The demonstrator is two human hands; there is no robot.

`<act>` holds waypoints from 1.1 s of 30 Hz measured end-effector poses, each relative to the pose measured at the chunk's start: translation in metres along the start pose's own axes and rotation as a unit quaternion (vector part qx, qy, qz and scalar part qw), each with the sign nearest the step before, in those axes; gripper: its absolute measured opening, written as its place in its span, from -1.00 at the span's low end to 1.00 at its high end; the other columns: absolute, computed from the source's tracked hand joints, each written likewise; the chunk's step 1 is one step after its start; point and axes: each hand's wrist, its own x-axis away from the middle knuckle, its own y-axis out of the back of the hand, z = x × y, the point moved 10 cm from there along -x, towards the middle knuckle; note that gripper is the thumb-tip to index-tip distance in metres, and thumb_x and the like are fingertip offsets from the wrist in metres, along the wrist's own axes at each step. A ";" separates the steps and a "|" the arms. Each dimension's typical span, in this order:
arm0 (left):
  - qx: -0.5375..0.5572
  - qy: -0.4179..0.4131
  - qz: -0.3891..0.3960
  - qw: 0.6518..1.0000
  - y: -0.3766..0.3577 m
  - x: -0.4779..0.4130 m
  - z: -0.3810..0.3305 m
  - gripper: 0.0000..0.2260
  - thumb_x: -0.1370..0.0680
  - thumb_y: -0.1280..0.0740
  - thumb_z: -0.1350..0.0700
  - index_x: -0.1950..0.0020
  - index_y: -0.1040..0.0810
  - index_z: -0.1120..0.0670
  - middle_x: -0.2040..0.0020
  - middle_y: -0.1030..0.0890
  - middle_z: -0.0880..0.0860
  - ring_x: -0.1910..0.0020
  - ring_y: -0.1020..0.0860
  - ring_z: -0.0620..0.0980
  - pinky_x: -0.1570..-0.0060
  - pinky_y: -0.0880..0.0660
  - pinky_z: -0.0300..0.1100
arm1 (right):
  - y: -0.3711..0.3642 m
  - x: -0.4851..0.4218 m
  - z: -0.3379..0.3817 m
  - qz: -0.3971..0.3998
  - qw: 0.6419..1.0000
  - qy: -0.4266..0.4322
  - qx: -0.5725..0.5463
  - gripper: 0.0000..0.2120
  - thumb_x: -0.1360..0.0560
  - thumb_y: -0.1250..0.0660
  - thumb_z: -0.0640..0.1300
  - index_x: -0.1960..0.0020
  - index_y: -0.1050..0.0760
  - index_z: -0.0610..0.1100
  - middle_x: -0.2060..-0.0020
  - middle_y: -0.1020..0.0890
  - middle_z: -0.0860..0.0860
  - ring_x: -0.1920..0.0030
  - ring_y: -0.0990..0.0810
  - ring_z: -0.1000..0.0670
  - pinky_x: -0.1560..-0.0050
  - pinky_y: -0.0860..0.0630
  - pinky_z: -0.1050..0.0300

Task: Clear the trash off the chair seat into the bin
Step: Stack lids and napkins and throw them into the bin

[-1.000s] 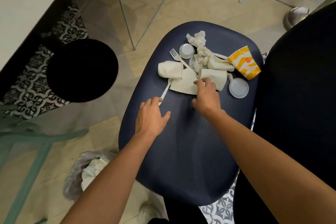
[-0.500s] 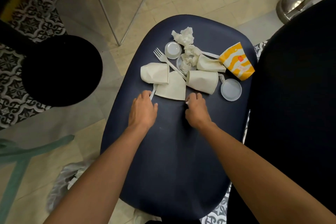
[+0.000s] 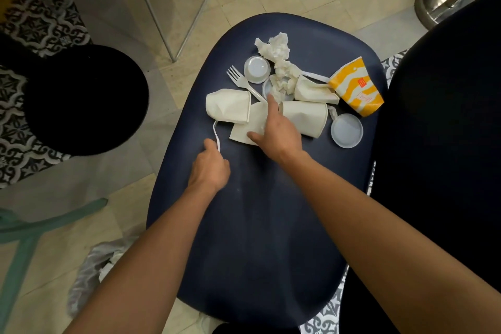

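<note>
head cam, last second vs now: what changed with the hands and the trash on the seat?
The left hand went from lying open beside the white plastic utensil to pinching its handle. The right hand uncurled from the near edge of the flattened paper cup and reached forward across it, index finger towards the fork. The other trash stayed put on the chair seat.

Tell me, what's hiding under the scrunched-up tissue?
A clear round lid peeks out from under the scrunched tissue, on the chair seat. Most of the lid is covered, so I can't tell if anything sits in it.
</note>
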 end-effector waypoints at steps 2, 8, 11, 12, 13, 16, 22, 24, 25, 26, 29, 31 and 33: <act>0.021 0.000 0.009 1.000 -0.001 0.003 0.005 -0.84 -0.58 -0.14 0.19 -0.14 -0.25 0.17 0.06 -0.45 0.14 0.14 -0.45 0.12 0.20 -0.38 -0.05 | -0.003 -0.006 -0.001 0.012 1.000 -0.014 0.025 -0.30 -0.47 -0.38 0.04 -0.45 -0.10 -0.10 -0.20 -0.53 -0.14 -0.15 -0.53 -0.21 0.07 -0.41 0.01; 0.081 0.014 0.002 0.997 0.003 0.005 0.021 -0.92 -0.58 -0.07 0.19 -0.05 -0.20 0.11 0.09 -0.49 0.18 0.15 -0.49 0.19 0.19 -0.41 -0.06 | -0.004 -0.005 0.003 0.004 0.999 -0.027 0.038 -0.42 -0.41 -0.44 0.06 -0.26 -0.24 -0.15 -0.22 -0.45 -0.13 -0.11 -0.54 -0.22 0.16 -0.36 0.03; 0.091 0.012 0.005 0.996 0.002 0.006 0.025 -0.94 -0.58 -0.06 0.17 -0.04 -0.21 0.10 0.07 -0.54 0.22 0.13 -0.53 0.21 0.15 -0.45 -0.02 | 0.000 -0.002 0.004 -0.004 0.998 -0.025 0.062 -0.40 -0.36 -0.48 0.11 -0.23 -0.31 -0.14 -0.25 -0.35 -0.11 -0.07 -0.54 -0.20 0.20 -0.36 0.06; 0.093 0.008 0.004 0.996 0.003 0.008 0.026 -0.95 -0.60 -0.05 0.15 -0.03 -0.21 0.10 0.07 -0.55 0.22 0.14 -0.52 0.20 0.15 -0.45 -0.02 | 0.000 -0.001 0.004 -0.003 0.997 -0.021 0.070 -0.41 -0.36 -0.47 0.14 -0.21 -0.34 -0.14 -0.25 -0.34 -0.11 -0.08 -0.52 -0.18 0.20 -0.35 0.06; 0.091 0.002 0.002 0.996 0.004 0.009 0.026 -0.94 -0.61 -0.04 0.13 -0.03 -0.23 0.10 0.08 -0.55 0.21 0.15 -0.51 0.19 0.16 -0.44 -0.02 | 0.000 -0.001 0.004 -0.001 0.997 -0.017 0.076 -0.43 -0.36 -0.47 0.15 -0.19 -0.35 -0.14 -0.24 -0.35 -0.10 -0.09 -0.51 -0.17 0.21 -0.35 0.06; 0.064 -0.014 -0.009 0.998 0.007 0.015 0.028 -0.80 -0.65 0.01 0.03 -0.08 -0.29 0.14 0.09 -0.54 0.17 0.15 -0.49 0.16 0.18 -0.42 -0.02 | 0.000 0.005 0.003 0.006 0.996 -0.007 0.088 -0.53 -0.40 -0.41 0.17 -0.13 -0.39 -0.10 -0.10 -0.52 -0.08 -0.09 -0.51 -0.15 0.21 -0.36 0.06; 0.035 -0.008 -0.016 0.999 0.014 0.032 0.045 -0.75 -0.65 -0.01 0.00 -0.02 -0.36 0.15 0.11 -0.50 0.11 0.16 -0.45 0.09 0.20 -0.35 -0.09 | -0.002 0.027 0.002 0.026 0.998 -0.022 0.061 -0.87 -0.46 -0.31 -0.04 0.04 -0.41 -0.04 0.14 -0.53 -0.05 0.06 -0.52 -0.14 0.19 -0.32 0.12; 0.043 -0.002 -0.022 0.999 0.017 0.039 0.054 -0.77 -0.64 -0.02 0.01 0.06 -0.33 0.13 0.12 -0.50 0.12 0.15 -0.45 0.10 0.20 -0.34 -0.09 | -0.004 0.035 0.004 0.035 0.998 -0.025 0.052 -0.89 -0.44 -0.30 -0.07 0.06 -0.40 -0.03 0.14 -0.52 -0.03 0.06 -0.51 -0.14 0.18 -0.32 0.12; 0.050 0.001 -0.028 0.998 0.019 0.043 0.059 -0.77 -0.64 -0.03 0.02 0.08 -0.33 0.13 0.10 -0.50 0.12 0.14 -0.45 0.10 0.19 -0.34 -0.08 | -0.005 0.039 0.005 0.038 0.998 -0.030 0.047 -0.85 -0.44 -0.30 -0.08 0.02 -0.41 -0.05 0.11 -0.53 -0.04 0.07 -0.49 -0.13 0.16 -0.34 0.11; 0.056 0.002 -0.038 0.998 0.023 0.050 0.066 -0.77 -0.64 -0.03 0.03 0.07 -0.35 0.15 0.07 -0.51 0.14 0.13 -0.45 0.10 0.18 -0.34 -0.08 | -0.006 0.045 0.009 0.041 0.998 -0.030 0.046 -0.80 -0.43 -0.31 -0.08 -0.04 -0.40 -0.06 0.08 -0.53 -0.04 0.08 -0.47 -0.12 0.15 -0.35 0.10; 0.069 0.000 -0.061 0.996 0.030 0.062 0.082 -0.73 -0.63 -0.04 0.09 -0.06 -0.45 0.23 -0.07 -0.51 0.18 0.02 -0.47 0.14 0.08 -0.36 -0.08 | -0.009 0.062 0.019 0.043 0.998 -0.030 0.042 -0.68 -0.42 -0.35 -0.06 -0.11 -0.33 -0.07 0.08 -0.50 -0.03 0.10 -0.44 -0.10 0.14 -0.35 0.08; 0.100 0.014 -0.049 0.994 0.026 0.070 0.101 -0.75 -0.62 -0.05 0.10 -0.03 -0.47 0.21 -0.06 -0.55 0.20 -0.01 -0.52 0.23 0.01 -0.47 -0.01 | -0.014 0.076 0.029 0.041 0.999 -0.020 0.027 -0.62 -0.41 -0.38 -0.04 -0.14 -0.30 -0.06 0.11 -0.48 0.01 0.11 -0.44 -0.09 0.14 -0.36 0.07; 0.150 0.027 -0.040 0.987 0.021 0.083 0.123 -0.78 -0.61 -0.05 0.09 0.07 -0.44 0.13 0.00 -0.60 0.22 0.03 -0.56 0.29 0.00 -0.53 0.10 | -0.022 0.092 0.046 0.034 0.999 0.013 0.017 -0.57 -0.41 -0.37 -0.04 -0.20 -0.28 -0.02 0.12 -0.48 0.02 0.12 -0.46 -0.08 0.15 -0.38 0.07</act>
